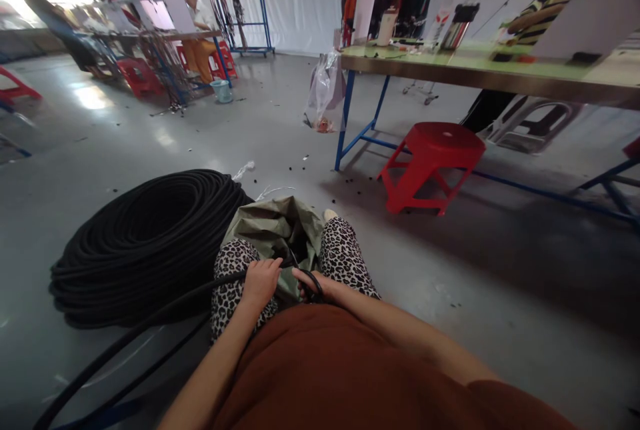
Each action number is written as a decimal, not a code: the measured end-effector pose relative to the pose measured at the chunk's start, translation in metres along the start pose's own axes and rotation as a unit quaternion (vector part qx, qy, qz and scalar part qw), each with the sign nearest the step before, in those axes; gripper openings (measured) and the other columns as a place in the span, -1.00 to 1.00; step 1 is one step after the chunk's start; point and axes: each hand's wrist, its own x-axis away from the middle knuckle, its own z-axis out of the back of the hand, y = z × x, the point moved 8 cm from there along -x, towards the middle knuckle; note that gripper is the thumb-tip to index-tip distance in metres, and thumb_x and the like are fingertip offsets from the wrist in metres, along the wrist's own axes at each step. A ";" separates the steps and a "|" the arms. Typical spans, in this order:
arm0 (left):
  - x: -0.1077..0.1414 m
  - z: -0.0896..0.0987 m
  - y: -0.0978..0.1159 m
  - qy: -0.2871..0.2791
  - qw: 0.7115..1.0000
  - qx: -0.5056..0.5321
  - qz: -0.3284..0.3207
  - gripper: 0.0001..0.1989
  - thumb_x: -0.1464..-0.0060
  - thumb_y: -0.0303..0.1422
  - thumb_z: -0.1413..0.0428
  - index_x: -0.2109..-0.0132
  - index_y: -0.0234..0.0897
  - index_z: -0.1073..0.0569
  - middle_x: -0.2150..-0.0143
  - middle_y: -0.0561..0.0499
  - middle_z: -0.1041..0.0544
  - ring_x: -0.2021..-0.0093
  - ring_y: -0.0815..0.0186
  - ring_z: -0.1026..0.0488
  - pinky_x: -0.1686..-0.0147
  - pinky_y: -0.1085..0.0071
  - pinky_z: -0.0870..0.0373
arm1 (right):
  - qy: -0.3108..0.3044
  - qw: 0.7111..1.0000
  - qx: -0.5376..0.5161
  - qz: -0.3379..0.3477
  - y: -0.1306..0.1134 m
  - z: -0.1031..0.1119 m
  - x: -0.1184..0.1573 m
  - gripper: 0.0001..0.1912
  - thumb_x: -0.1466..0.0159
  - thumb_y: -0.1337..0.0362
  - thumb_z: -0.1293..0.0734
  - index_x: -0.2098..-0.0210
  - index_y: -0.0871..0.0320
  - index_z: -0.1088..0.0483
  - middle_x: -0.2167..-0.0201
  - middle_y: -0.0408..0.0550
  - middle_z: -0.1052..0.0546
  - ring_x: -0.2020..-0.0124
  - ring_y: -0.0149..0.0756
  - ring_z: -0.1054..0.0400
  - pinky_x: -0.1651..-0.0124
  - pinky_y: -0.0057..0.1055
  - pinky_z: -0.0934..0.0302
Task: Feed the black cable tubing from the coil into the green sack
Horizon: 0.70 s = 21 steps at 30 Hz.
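My left hand (pixel 263 281) is closed around a thick black cord (pixel 200 289), close to its end. The cord trails back over my left thigh and down to the lower left. In my right hand (pixel 316 285) is a pair of scissors (pixel 313 280) with black handles, the blades pointing up toward the cord's end. Whether the blades touch the cord I cannot tell. Just beyond both hands, between my knees, an olive-green sack (pixel 255 223) stands with its mouth open and dark pieces inside. A large coil of black cord (pixel 145 243) lies on the floor at my left.
A red stool (pixel 433 163) stands at the right before a long worktable (pixel 450 77) with blue legs. From its corner hangs a clear plastic bag (pixel 326 93). A person in a striped top (pixel 540 10) is behind that table. Other people sit and stand at the far left.
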 end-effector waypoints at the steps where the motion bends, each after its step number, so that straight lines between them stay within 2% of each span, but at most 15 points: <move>1: 0.000 0.000 0.000 -0.002 1.000 0.001 -0.002 -0.66 -0.28 -0.35 0.04 -0.11 -0.23 -0.49 0.10 -0.14 -0.62 0.09 0.12 -0.51 0.10 0.18 -0.25 | -0.010 1.000 -0.003 -0.002 0.001 -0.001 -0.001 -0.51 -0.40 -0.06 -0.23 0.46 0.22 -0.31 0.63 -0.17 -0.36 0.64 -0.44 -0.25 0.55 -0.54 -0.21; 9: -0.001 0.000 0.000 -0.018 1.000 0.012 -0.011 -0.66 -0.28 -0.35 0.06 -0.09 -0.19 -0.50 0.08 -0.13 -0.62 0.08 0.15 -0.52 0.10 0.21 -0.26 | -0.002 1.000 0.031 0.006 0.006 0.004 -0.011 -0.49 -0.38 -0.12 -0.24 0.42 0.22 -0.32 0.63 -0.19 -0.37 0.64 -0.45 -0.26 0.53 -0.55 -0.23; 13: -0.001 0.000 0.000 -0.016 1.000 0.006 -0.010 -0.66 -0.29 -0.34 0.07 -0.10 -0.20 -0.49 0.10 -0.14 -0.62 0.09 0.15 -0.53 0.11 0.22 -0.26 | 0.032 0.998 0.061 -0.004 0.004 0.007 -0.009 -0.44 -0.33 -0.17 -0.26 0.48 0.22 -0.33 0.67 -0.18 -0.34 0.66 -0.46 -0.22 0.57 -0.56 -0.17; 21: -0.003 0.001 -0.001 -0.002 1.000 0.014 0.001 -0.67 -0.30 -0.33 0.06 -0.09 -0.23 -0.48 0.12 -0.15 -0.63 0.11 0.15 -0.54 0.13 0.22 -0.27 | 0.086 0.987 0.135 0.011 -0.008 0.012 0.002 -0.44 -0.38 -0.09 -0.23 0.56 0.19 -0.34 0.70 -0.14 -0.33 0.68 -0.39 -0.23 0.57 -0.48 -0.15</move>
